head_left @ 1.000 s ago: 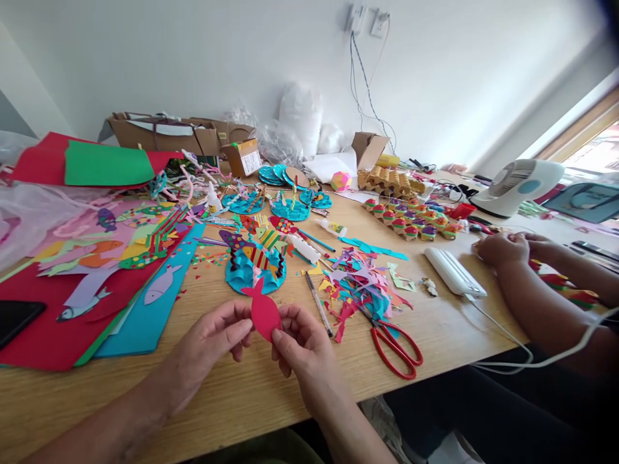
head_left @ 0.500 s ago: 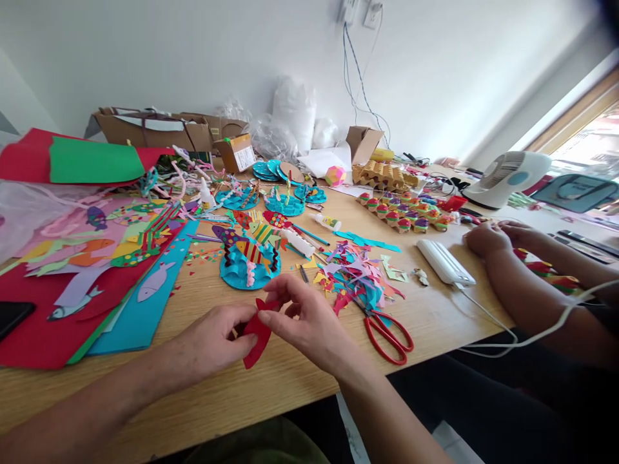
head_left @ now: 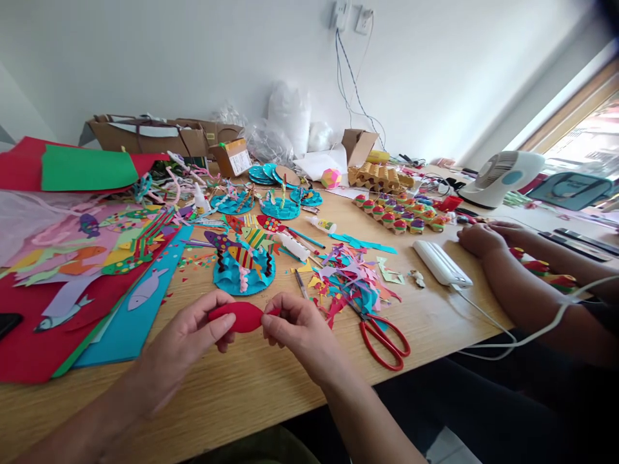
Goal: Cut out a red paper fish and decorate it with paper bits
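A red paper fish [head_left: 245, 317] is held level above the front of the wooden table. My left hand [head_left: 200, 322] pinches its rounded end between thumb and fingers. At the narrow tail end, my right hand [head_left: 293, 322] has thumb and fingertips closed on the paper, hiding most of the tail. Just beyond the fish sits a blue paper base [head_left: 225, 278] carrying patterned paper fish [head_left: 244, 255]. Red-handled scissors [head_left: 385, 341] lie to the right of my right hand, blades partly under a heap of paper scraps [head_left: 355, 277].
Coloured paper sheets [head_left: 29, 348] with several cut fish cover the left side. A pen [head_left: 301, 283], glue bottles [head_left: 294, 246] and a white power bank [head_left: 442, 263] lie farther in. On the right, another person's forearms [head_left: 507, 277] rest by painted egg cartons [head_left: 396, 216].
The red fish went from upright, tail up, through a tilt to lying sideways with its tail to the right. My right hand moved from its body to the tail.
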A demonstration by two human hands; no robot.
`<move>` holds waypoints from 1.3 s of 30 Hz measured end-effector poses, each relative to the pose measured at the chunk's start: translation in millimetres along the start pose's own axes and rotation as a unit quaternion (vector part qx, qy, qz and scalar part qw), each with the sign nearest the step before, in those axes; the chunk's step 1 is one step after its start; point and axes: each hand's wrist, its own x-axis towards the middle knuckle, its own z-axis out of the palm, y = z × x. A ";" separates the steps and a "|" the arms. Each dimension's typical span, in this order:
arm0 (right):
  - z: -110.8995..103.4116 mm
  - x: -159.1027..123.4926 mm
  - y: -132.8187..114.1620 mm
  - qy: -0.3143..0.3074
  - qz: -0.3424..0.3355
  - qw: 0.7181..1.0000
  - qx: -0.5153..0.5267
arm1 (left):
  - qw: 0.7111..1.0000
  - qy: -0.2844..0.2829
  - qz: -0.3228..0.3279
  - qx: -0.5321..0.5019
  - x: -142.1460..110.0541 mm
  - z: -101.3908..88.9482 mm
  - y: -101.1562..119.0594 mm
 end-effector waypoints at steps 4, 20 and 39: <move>10.9 -1.4 6.5 0.019 0.004 0.997 0.077 | 0.995 0.039 -0.026 -0.083 -8.6 14.3 -8.4; -71.2 -61.4 -0.3 0.199 -0.016 0.795 -0.572 | 0.987 0.134 0.001 -0.094 -7.1 22.4 -10.6; -124.1 -74.9 6.0 0.159 0.202 0.650 -0.715 | 0.978 0.124 -0.008 -0.168 -3.4 18.0 -6.4</move>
